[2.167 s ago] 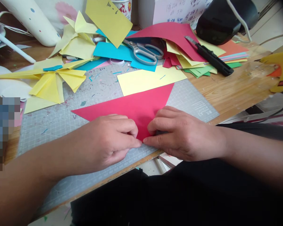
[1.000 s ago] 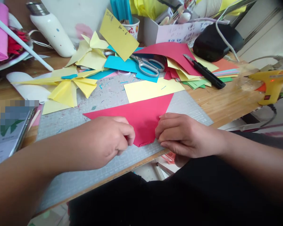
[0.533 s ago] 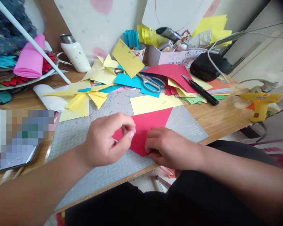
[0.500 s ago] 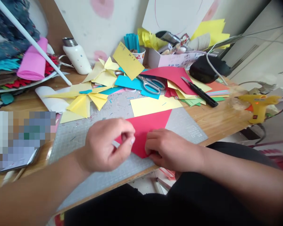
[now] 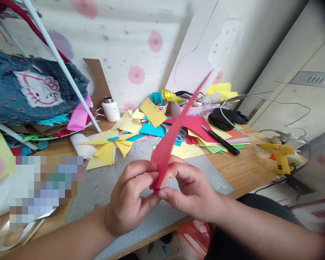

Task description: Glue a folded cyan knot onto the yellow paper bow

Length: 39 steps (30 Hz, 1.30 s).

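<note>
Both hands hold a folded red paper (image 5: 170,141) up off the grey cutting mat (image 5: 103,180). It rises edge-on toward the upper right, blurred at its far tip. My left hand (image 5: 130,196) pinches its lower end from the left, fingers closed. From the right, my right hand (image 5: 188,191) pinches the same end, thumb and fingers pressed together. A yellow paper strip (image 5: 188,150) lies on the mat behind the hands.
Folded yellow paper shapes (image 5: 108,148), loose coloured sheets (image 5: 195,124), scissors (image 5: 178,131), a black utility knife (image 5: 220,140) and a black device (image 5: 223,119) crowd the back of the wooden desk. A yellow glue gun (image 5: 278,155) stands at the right edge. A white bottle (image 5: 110,109) is behind.
The red paper was lying on the mat under both hands; now it is lifted and held upright between them. The camera has tilted up, showing more of the wall.
</note>
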Motion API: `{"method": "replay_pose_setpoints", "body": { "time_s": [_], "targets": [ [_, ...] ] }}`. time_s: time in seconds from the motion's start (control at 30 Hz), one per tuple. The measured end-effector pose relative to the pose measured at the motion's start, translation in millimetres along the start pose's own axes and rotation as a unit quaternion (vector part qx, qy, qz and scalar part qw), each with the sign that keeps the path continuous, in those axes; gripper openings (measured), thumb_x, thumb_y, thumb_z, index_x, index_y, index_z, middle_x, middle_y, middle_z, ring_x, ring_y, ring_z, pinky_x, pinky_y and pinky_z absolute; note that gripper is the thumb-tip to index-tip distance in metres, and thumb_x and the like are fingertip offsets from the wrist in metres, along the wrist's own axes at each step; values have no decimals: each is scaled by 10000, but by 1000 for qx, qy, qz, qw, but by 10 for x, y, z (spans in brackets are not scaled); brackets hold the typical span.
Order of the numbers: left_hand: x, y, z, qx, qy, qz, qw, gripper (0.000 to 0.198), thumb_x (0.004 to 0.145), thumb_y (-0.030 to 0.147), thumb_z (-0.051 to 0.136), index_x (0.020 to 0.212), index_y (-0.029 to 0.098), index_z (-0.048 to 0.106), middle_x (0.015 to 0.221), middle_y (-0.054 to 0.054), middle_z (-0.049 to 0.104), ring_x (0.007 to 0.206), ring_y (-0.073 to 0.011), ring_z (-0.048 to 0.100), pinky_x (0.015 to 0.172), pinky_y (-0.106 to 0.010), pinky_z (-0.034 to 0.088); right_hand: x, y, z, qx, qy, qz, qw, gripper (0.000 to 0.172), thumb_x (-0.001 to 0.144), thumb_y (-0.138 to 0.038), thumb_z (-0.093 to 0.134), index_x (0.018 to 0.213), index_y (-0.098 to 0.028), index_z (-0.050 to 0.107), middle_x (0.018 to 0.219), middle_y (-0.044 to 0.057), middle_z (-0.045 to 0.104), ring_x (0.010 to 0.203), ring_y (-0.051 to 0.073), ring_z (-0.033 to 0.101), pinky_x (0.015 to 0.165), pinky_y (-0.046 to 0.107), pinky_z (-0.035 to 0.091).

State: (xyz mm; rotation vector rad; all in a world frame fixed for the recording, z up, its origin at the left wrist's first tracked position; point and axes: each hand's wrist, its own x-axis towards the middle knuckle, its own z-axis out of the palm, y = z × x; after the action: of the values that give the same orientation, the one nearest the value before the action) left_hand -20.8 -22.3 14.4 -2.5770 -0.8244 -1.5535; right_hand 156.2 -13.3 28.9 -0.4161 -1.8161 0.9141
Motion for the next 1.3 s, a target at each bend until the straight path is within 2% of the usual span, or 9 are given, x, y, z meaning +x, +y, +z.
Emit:
{"method": "replay_pose_setpoints", "body": {
  "time_s": [0.13,0.23,0.37,0.5,0.63,0.8,0.93,1.07,1.3],
  "targets": [
    [64,-72,-114,42,2,80,996,200,889,128,534,1071,210,541,1000,-77,611,986,-212,605,834,-395,556,1,118,11,6,4,19,1000,150,862,-339,592,913,-199,579,938,61,665,940,169,629,825,330,527],
    [71,-194,-89,110,2,109,988,253,827,62,577,1026,216,587,954,-67,662,898,-207,616,761,-383,562,-62,195,-64,-121,-16,6,993,96,846,-241,581,927,-192,598,915,58,676,892,166,641,788,317,530],
    [2,-300,71,168,-83,75,979,169,830,60,561,914,174,654,841,-64,703,790,-205,615,700,-361,535,-263,229,-163,-360,-28,-85,929,43,820,-180,590,777,-175,586,774,48,644,658,139,577,592,268,483],
    [-109,-238,217,129,-177,10,976,204,879,87,489,783,153,657,762,-52,664,722,-171,604,658,-303,511,-408,275,-195,-460,-53,-111,880,90,841,-244,618,877,-161,618,856,76,659,727,173,537,654,320,464],
    [-180,-154,266,76,-250,-51,964,202,881,132,512,702,150,603,730,-30,624,675,-152,586,620,-270,480,-458,380,-199,-435,-114,-19,893,140,892,-234,545,844,-148,644,797,71,638,720,164,536,660,297,451],
    [-172,-148,272,-6,-362,-139,922,124,839,180,590,717,160,595,712,2,602,644,-132,559,600,-253,441,-492,415,-216,-368,-182,77,909,172,884,-161,519,768,-141,646,755,54,619,719,150,545,640,258,423],
    [-154,-167,283,-33,-381,-173,907,186,854,165,534,675,161,583,736,-4,593,665,-129,541,626,-269,425,-497,405,-239,-313,-214,107,919,161,874,-142,544,764,-144,662,760,47,612,725,139,545,645,243,414],
    [-134,-171,282,-56,-403,-184,895,93,808,223,619,728,177,611,761,2,590,716,-148,533,633,-279,416,-482,399,-257,-252,-223,149,930,126,854,-113,570,798,-157,674,754,30,623,726,126,558,644,225,411],
    [-146,-193,311,-65,-403,-207,889,179,871,212,528,711,172,595,786,-5,558,733,-144,535,644,-283,415,-476,391,-269,-246,-221,168,929,182,844,-49,508,868,-138,664,793,38,643,750,132,564,670,240,419]
  ]
}}
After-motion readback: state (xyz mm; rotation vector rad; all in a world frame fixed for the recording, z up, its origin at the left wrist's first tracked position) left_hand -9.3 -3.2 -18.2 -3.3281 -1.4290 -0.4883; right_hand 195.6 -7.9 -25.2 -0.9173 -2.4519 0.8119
